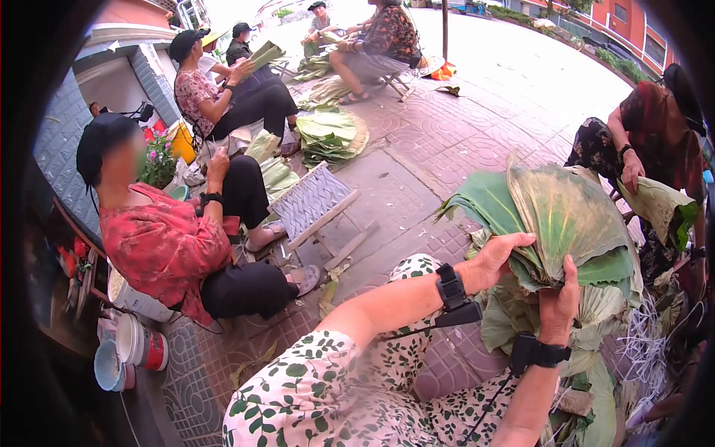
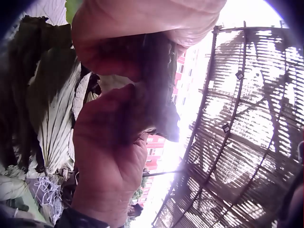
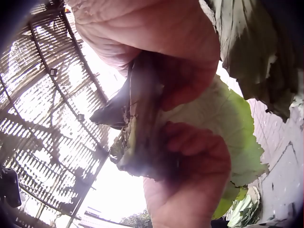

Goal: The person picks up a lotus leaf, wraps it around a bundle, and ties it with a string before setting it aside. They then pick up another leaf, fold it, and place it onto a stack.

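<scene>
A stack of large green and yellow-brown leaves, fanned out like lotus leaves, is held up in front of me. My left hand grips its near left side, thumb lying along the top. On the near right side my right hand holds the same stack, thumb pointing up. Both wrist views look from beneath: the left hand and right hand pinch the thick folded leaf edge between them. The palms face each other, and the fingers' far ends are partly hidden behind the leaves.
More leaves lie below my hands, beside white plastic strips. At right, a person holds a leaf. A woven folding stool stands ahead-left, near a seated person in red. Buckets stand lower left.
</scene>
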Motion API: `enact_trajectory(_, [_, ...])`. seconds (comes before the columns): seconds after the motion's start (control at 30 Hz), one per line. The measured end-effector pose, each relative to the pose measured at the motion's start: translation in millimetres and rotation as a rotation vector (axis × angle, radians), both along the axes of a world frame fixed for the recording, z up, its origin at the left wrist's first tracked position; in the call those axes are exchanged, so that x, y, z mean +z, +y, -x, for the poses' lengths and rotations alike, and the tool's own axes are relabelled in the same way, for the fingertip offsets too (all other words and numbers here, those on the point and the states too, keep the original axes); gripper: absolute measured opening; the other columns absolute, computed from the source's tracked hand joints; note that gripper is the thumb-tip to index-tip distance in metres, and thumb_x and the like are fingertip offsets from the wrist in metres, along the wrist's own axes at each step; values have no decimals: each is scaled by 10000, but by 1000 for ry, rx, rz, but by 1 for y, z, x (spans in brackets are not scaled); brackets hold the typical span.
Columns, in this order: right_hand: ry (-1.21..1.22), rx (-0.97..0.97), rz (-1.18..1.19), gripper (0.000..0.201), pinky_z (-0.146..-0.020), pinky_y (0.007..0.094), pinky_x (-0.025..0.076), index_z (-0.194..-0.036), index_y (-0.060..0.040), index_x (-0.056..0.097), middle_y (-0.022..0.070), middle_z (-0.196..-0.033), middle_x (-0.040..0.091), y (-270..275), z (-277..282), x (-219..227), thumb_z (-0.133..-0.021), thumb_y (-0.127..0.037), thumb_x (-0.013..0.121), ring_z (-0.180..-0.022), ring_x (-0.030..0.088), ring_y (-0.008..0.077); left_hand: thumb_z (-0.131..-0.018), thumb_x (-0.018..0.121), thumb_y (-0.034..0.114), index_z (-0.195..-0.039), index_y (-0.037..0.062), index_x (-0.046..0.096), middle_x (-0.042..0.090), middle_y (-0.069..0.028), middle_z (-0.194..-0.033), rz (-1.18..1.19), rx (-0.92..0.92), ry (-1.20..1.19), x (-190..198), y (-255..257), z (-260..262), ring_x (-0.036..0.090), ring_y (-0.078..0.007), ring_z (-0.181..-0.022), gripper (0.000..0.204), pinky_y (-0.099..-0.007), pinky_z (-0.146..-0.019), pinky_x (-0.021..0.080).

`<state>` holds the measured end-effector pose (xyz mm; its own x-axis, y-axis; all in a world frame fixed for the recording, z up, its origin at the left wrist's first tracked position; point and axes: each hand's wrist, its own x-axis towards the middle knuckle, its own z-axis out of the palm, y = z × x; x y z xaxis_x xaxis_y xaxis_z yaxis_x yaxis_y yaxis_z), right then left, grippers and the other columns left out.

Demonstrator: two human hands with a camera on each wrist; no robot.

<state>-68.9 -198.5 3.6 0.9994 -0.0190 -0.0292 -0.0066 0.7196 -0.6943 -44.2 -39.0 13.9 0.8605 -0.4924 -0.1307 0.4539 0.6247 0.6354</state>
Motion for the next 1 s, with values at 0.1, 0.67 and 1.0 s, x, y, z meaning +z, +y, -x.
enact_trajectory(0.1, [4,-18,9,352,-886,356,424,-1182,-13,476,76,-1131,550,1,-1,-1,-882,-193,514,-1009,537,197,-852,511,228,-1094,-6,541,609,-99,-1042,-1,7,-30,1,1,1,596,-187,-930,338,-314,-844,465])
enact_trajectory(0.67, [-24,-6,-14,313,-877,354,434,-1127,1,510,97,-1098,577,1,-10,-13,-892,-205,497,-983,561,205,-851,530,210,-1102,-6,533,613,-83,-1028,39,24,-46,-6,3,-1,598,-168,-916,331,-302,-826,474])
enact_trajectory(1.0, [4,10,-10,354,-888,357,424,-1162,9,473,94,-1107,552,5,-10,-7,-885,-210,499,-992,544,209,-841,528,257,-1087,33,548,622,-64,-1007,-20,43,-24,-6,1,1,605,-162,-894,333,-310,-814,477])
